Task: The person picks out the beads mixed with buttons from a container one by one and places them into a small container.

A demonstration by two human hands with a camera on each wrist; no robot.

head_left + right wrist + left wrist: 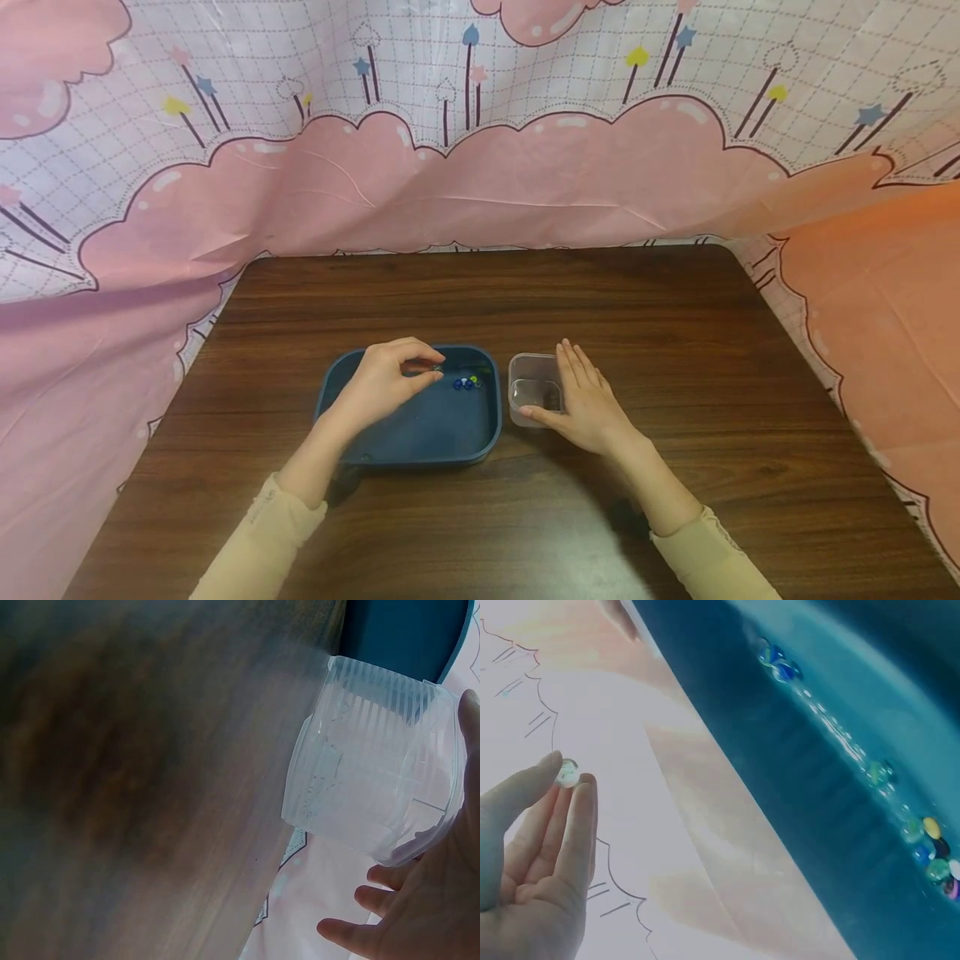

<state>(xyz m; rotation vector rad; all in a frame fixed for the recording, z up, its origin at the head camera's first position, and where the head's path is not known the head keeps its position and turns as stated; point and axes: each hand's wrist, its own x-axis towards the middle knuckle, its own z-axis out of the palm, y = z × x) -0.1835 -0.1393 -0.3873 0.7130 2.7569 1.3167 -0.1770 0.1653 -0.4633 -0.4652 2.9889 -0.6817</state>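
Note:
My left hand point(384, 379) is raised over the dark blue tray point(420, 433), thumb and fingertips pinching a clear glass marble point(568, 774). In the left wrist view, several blue and green marbles point(784, 671) lie along the tray's side. A mixed cluster with a yellow piece point(931, 827) lies farther along it. My right hand point(588, 408) lies with straight fingers along the right side of a clear plastic container point(525, 367), its thumb at the near rim. The right wrist view shows the container's ribbed wall point(382, 750), with the other fingers spread beyond it.
The tray and container stand side by side on a dark wood-grain table point(637, 308). A patterned pink and white curtain point(465, 183) hangs behind the table, and an orange section point(885, 317) of cloth hangs on the right.

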